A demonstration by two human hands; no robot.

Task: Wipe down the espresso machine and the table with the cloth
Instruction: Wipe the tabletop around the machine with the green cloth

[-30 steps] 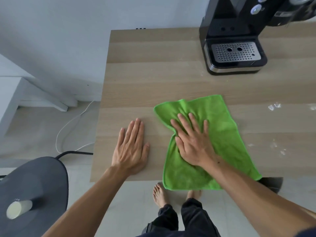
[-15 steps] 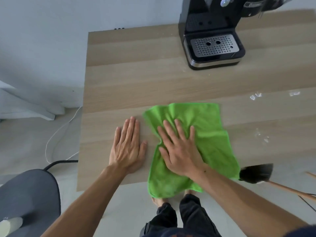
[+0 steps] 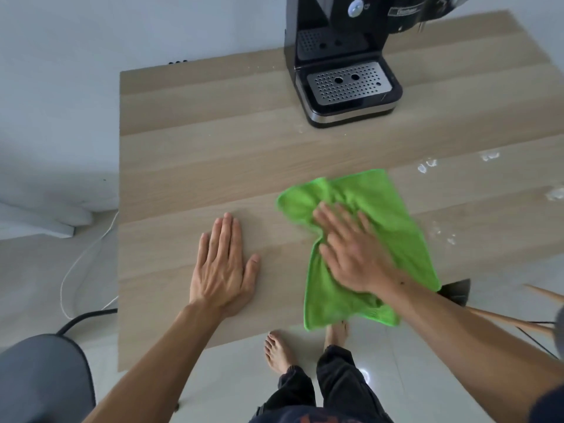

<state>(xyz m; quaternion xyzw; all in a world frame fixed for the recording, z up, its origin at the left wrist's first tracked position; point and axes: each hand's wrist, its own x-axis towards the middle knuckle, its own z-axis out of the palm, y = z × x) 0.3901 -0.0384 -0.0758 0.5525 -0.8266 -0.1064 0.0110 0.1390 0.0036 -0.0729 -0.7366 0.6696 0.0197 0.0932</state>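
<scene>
There is one bright green microfibre cloth, one black espresso machine with one perforated steel drip tray, one pale wood-grain table and two bare hands. The cloth lies rumpled on the near right part of the table. Its long axis runs from the front edge towards the machine, and its near end reaches just over that edge. The right hand presses flat on the cloth, fingers spread and straight and pointing away; it is blurred. The left hand rests palm-down on bare wood beside it, fingers together, gripping nothing. Several white wet smears dot the table's right side.
</scene>
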